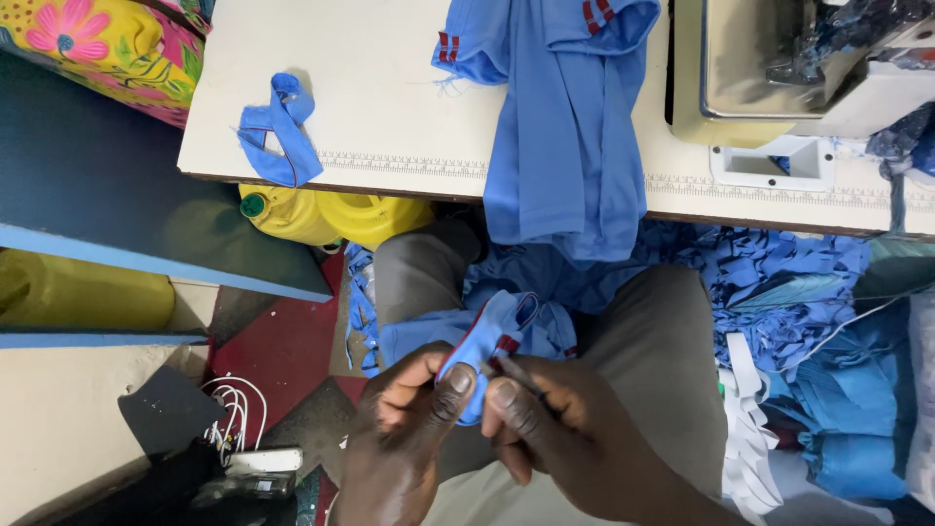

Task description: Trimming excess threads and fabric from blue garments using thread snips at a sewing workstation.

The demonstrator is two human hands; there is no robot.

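We see our left hand (404, 419) pinching a soft blue cloth piece with red trim (492, 336); our right hand (555, 424) grips a thin dark tool (518, 374). At eleven o'clock lies a smooth yellow plastic jug (336, 214).

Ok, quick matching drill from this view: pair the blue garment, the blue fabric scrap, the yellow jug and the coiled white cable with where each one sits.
Things:
1. blue garment
2. blue fabric scrap
3. yellow jug
4. white cable

Places:
A. under the table edge
B. on the floor, lower left
C. draped over the table's front edge
D. lying flat on the tabletop, left side

Pairs: 1-C, 2-D, 3-A, 4-B
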